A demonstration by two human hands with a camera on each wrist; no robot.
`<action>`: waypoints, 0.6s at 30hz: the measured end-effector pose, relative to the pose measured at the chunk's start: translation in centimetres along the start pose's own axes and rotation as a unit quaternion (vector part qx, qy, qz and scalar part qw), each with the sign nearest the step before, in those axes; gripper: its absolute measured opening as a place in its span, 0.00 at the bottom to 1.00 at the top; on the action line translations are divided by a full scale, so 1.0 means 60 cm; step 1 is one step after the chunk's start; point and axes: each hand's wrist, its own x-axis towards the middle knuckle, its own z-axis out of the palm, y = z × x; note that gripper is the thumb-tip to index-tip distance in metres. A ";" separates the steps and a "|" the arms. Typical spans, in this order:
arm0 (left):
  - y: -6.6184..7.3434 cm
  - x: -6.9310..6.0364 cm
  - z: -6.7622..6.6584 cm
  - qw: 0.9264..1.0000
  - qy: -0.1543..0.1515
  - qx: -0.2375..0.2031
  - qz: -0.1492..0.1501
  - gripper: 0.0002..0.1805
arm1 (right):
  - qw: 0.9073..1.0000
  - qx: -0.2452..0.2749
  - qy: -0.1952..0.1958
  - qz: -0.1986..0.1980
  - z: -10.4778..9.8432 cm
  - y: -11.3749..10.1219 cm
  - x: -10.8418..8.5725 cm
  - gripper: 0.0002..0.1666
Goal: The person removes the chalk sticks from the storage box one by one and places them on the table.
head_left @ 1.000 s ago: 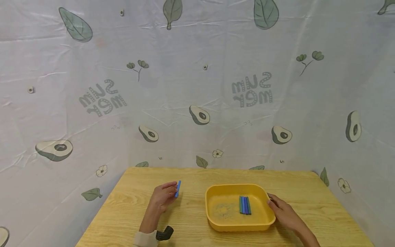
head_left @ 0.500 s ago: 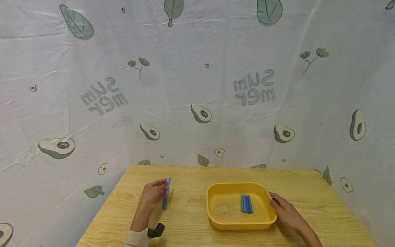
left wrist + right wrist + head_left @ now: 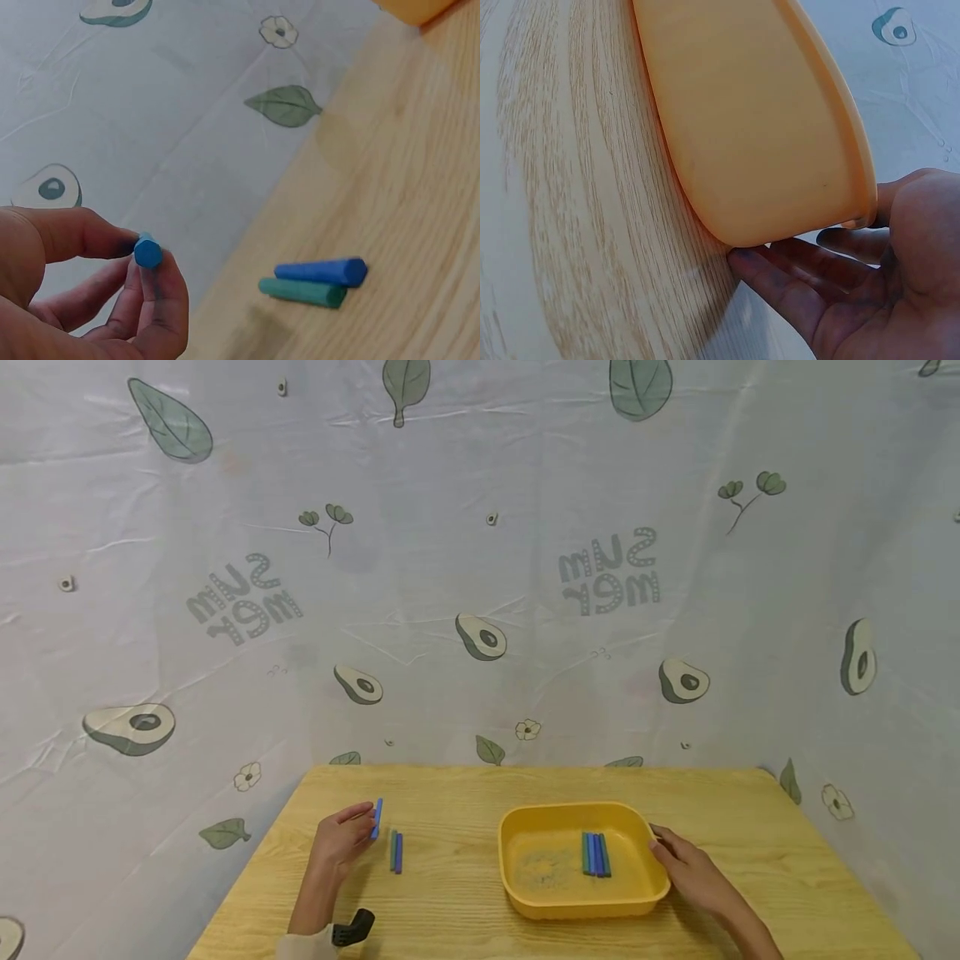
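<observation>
Between thumb and fingertips, my left hand (image 3: 339, 839) pinches a light blue pastel stick (image 3: 377, 818) above the table's left side. Its six-sided end faces the left wrist view, where the fingertips look smudged. To the right of that hand, a green pastel stick (image 3: 304, 291) and a darker blue pastel stick (image 3: 319, 271) lie side by side on the wood. My right hand (image 3: 693, 872) grips the right end of a yellow plastic tray (image 3: 577, 910), thumb at the rim and fingers beneath, as the right wrist view shows. Several blue and green pastel sticks (image 3: 596, 855) lie together inside the tray.
The tray's floor carries a patch of dark dust (image 3: 546, 870) on its left part. A light wooden table (image 3: 450, 793) holds everything. Behind it and along both sides hangs a pale sheet (image 3: 420, 568) printed with avocados and leaves.
My left hand has moved left with the light blue pastel stick. The green and darker blue pastel sticks on the table have come into full view. The right hand and tray stay put.
</observation>
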 end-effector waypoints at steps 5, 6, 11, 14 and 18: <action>-0.005 0.000 -0.013 1.000 0.005 0.008 -0.008 0.26 | 1.000 0.000 0.003 0.003 0.000 -0.001 -0.001 0.39; -0.005 -0.001 -0.014 1.000 0.006 0.010 -0.009 0.26 | 1.000 0.000 0.002 0.002 0.000 -0.001 0.000 0.39; -0.012 0.000 -0.014 1.000 0.004 0.022 -0.010 0.25 | 1.000 -0.001 0.000 0.000 0.002 -0.001 -0.001 0.38; -0.019 0.002 -0.014 0.999 0.008 0.035 -0.010 0.24 | 1.000 -0.005 0.002 0.003 0.002 -0.003 -0.001 0.38; -0.027 0.005 -0.013 0.999 0.013 0.050 -0.003 0.24 | 1.000 -0.008 0.005 0.001 0.001 -0.005 -0.002 0.38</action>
